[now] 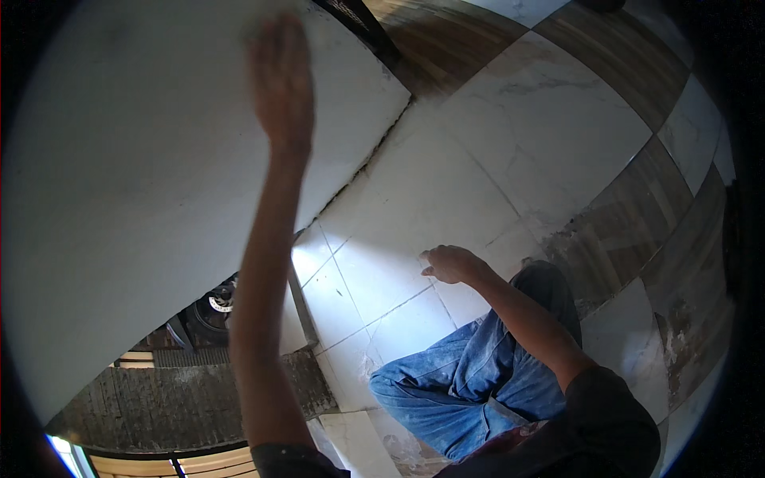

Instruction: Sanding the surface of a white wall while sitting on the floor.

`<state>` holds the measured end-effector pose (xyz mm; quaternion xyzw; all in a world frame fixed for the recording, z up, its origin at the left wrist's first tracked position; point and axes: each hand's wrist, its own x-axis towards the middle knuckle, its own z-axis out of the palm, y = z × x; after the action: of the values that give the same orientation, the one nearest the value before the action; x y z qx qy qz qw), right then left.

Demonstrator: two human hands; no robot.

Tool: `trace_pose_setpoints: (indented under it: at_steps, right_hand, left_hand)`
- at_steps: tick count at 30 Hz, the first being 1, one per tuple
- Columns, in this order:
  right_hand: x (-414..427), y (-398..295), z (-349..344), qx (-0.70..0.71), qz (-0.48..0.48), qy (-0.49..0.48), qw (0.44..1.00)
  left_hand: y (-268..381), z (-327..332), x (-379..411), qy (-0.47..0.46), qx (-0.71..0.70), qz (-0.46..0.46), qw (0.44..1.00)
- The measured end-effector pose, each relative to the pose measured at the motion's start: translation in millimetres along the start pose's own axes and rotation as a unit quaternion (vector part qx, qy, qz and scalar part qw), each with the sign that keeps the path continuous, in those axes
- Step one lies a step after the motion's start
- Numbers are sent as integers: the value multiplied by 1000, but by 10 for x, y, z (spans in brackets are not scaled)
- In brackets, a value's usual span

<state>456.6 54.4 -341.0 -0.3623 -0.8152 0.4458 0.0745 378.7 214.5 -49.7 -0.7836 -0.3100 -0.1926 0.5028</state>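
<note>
My left hand (282, 80) is stretched up against a large white wall (155, 149), its back towards me. Motion blurs the fingers, which look extended and close together. The palm faces the wall and is hidden, so anything beneath it cannot be seen. My right hand (451, 263) hovers over or rests near the pale floor tiles (382, 287), in front of my knee. Its fingers are loosely bent with a gap between thumb and forefinger, and nothing shows in them. A dark, ragged crack (358, 172) runs where the wall meets the floor.
My crossed legs in blue jeans (454, 382) are on the floor. Brown wood-patterned tiles (633, 221) alternate with white marbled ones. Beyond the wall's edge, a wheel with a brake disc (218, 305) stands past a dark, rough step (173, 406). A dark object (364, 27) leans at the top.
</note>
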Motion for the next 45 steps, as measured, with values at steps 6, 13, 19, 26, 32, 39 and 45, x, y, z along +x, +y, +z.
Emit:
trace_pose_setpoints:
  at_steps: [6,13,19,26,32,39,45]
  right_hand:
    - [-25,33,-67,2,12,13,1000]
    - [66,47,82,1,-19,32,999]
    - [20,73,51,-24,-20,33,999]
    - [92,56,76,-16,-13,36,999]
    - [26,48,97,-31,-23,39,998]
    - [-26,-46,-80,-21,17,-14,1000]
    - [-60,-64,-12,-17,-9,34,999]
  left_hand:
    - [26,-64,-380,-171,130,42,976]
    - [-302,-284,317,37,87,0,995]
    - [93,-164,-259,-142,113,6,983]
    - [-436,-493,356,40,62,13,997]
    - [-86,-322,173,-21,63,9,998]
    - [-486,-738,405,66,88,40,993]
    - [-553,-1088,509,80,59,31,995]
